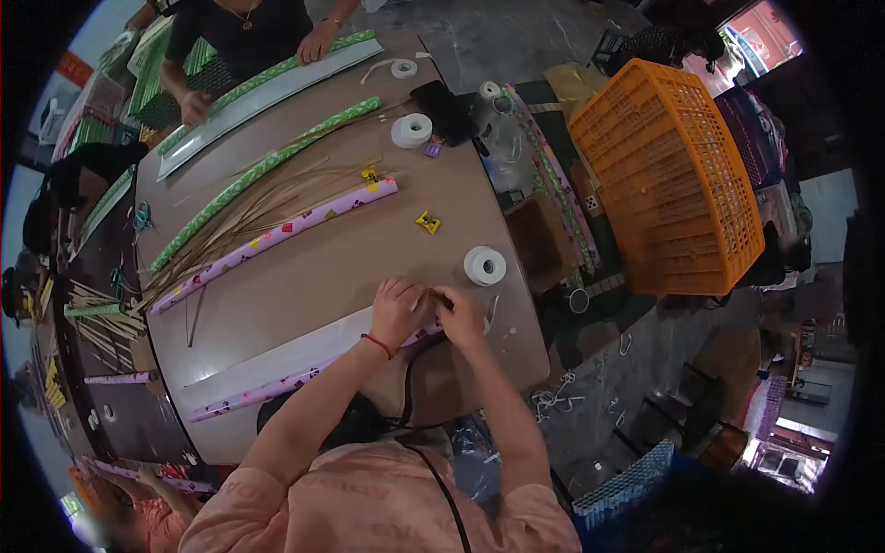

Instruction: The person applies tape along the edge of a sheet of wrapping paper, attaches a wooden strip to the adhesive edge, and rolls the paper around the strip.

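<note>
Before me lies a partly rolled sheet of paper, white inside, with a pink patterned edge [253, 393]. My left hand [398, 311] is over its right end, fingers bent and closed, a red cord on the wrist. Right beside it is my right hand [459, 316], its thumb and fingers pinched together close to the left fingertips. What lies between the fingertips is too small and hidden to make out. A white tape roll [485, 266] sits just beyond my right hand. Further up the table lies a finished-looking pink patterned roll [277, 243].
Thin brown strips [267, 207] and a green patterned roll [267, 175] lie across the table [369, 249]. Another tape roll [412, 131] and a yellow wrapper [428, 222] are near the right. An orange crate [673, 184] stands at right. Across, a person's hands [316, 42] hold green-edged paper.
</note>
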The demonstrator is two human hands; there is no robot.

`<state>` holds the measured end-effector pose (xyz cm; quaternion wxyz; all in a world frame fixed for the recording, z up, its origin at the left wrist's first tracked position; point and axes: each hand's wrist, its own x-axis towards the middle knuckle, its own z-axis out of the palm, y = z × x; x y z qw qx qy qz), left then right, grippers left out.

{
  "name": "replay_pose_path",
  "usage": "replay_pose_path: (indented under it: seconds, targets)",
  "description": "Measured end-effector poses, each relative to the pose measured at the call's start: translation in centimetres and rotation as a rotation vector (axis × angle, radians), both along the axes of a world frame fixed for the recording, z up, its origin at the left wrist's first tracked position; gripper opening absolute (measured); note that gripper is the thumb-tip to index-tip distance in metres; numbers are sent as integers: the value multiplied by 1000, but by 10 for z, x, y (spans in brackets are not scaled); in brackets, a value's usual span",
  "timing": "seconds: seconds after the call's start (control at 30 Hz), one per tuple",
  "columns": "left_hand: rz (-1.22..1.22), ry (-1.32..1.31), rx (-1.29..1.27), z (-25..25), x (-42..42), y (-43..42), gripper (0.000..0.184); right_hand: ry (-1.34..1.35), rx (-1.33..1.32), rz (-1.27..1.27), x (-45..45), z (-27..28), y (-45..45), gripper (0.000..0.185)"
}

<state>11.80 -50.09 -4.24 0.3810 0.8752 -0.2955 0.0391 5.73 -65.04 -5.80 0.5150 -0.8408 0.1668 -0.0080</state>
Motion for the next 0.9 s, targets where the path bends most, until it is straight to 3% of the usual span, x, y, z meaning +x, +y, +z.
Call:
replay_pose_path:
  seconds: [0.9]
  targets:
    - [57,25,-14,-1,0,2,17,1,-54,1,2,9,2,22]
